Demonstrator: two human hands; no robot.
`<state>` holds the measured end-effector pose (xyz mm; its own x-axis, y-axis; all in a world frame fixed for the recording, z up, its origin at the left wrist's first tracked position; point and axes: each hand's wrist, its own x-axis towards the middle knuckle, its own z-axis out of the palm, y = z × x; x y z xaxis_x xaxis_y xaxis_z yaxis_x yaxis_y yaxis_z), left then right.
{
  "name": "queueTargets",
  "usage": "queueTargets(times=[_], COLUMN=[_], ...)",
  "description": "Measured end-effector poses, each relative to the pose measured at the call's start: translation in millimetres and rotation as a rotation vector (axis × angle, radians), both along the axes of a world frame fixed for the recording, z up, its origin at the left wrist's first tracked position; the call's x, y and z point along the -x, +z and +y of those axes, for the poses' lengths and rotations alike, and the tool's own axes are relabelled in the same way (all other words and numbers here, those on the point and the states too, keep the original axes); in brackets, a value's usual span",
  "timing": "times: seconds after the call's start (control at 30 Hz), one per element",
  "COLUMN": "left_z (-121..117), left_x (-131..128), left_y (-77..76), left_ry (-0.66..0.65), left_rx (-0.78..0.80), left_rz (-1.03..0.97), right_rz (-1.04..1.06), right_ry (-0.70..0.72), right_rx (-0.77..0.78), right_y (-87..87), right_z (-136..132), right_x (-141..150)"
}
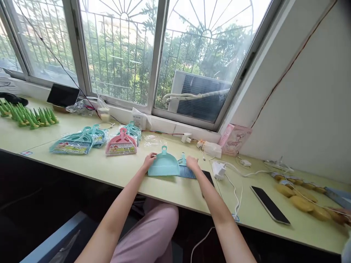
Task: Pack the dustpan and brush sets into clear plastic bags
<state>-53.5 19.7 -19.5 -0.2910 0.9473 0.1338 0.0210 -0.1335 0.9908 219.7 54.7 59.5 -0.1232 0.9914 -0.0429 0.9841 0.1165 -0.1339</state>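
Observation:
A teal dustpan [163, 166] lies on the table in front of me, its handle loop pointing toward the window. My left hand [150, 160] grips its left edge, with the fingers partly behind it. Just right of the pan is a teal hand brush [187, 172] with blue bristles toward me. My right hand [192, 163] closes on the right side of this brush and hides part of it. Brush and pan sit side by side, at or nearly touching. Partly under my right forearm is a dark flat object [208, 177].
Bagged teal dustpan sets [75, 141] and a bagged pink set [122, 143] lie to the left. Green spiky items [30, 116] stand farther left. On the right are a white charger [218, 170] with cables, a phone [269, 204], a pink box [235, 139] and yellow objects [301, 203].

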Motion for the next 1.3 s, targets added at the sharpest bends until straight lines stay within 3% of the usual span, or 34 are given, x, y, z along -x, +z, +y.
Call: queueTargets(times=[0.17,0.3,0.37,0.43,0.53,0.67,0.77,0.83,0.9,1.0,1.13,1.2,1.3], left_z=[6,9,15,25,46,68,76,77,77,76,73,72,69], left_x=[1,0,-2,-5,-11,-12,-10,-11,-15,-22,-26,-24,-21], left_y=[-3.6,0.1,4.2,8.8,12.4,9.1,4.6,0.9,-2.6,-5.4,-3.0,0.5,6.9], left_ry=[0.081,0.035,-0.033,-0.14,-0.328,-0.522,-0.48,-0.455,-0.537,-0.622,-0.64,-0.605,-0.511], left_rx=[0.06,0.062,0.072,0.081,0.065,0.063,0.055,0.03,0.024,0.06,0.029,-0.037,-0.077], left_rz=[-0.199,-0.243,-0.241,-0.219,-0.153,-0.11,-0.149,-0.132,-0.082,-0.023,-0.005,0.008,0.063], right_rz=[0.225,0.869,1.078,1.269,1.424,1.325,0.954,0.662,0.453,0.293,0.401,0.594,0.873], right_ry=[0.084,0.353,0.38,0.333,0.272,0.111,0.003,0.079,0.072,0.053,-0.08,-0.069,0.073], right_rx=[0.017,0.143,0.193,0.176,0.121,-0.088,-0.325,-0.393,-0.402,-0.452,-0.483,-0.341,-0.095], right_y=[10.2,35.0,42.3,40.1,18.8,-19.4,-41.7,-51.5,-55.3,-50.0,-43.4,-46.0,-53.4], right_z=[4,-3,-11,-17,-16,11,28,28,22,10,12,19,24], right_x=[-20,-56,-67,-64,-32,36,69,76,72,58,39,31,24])
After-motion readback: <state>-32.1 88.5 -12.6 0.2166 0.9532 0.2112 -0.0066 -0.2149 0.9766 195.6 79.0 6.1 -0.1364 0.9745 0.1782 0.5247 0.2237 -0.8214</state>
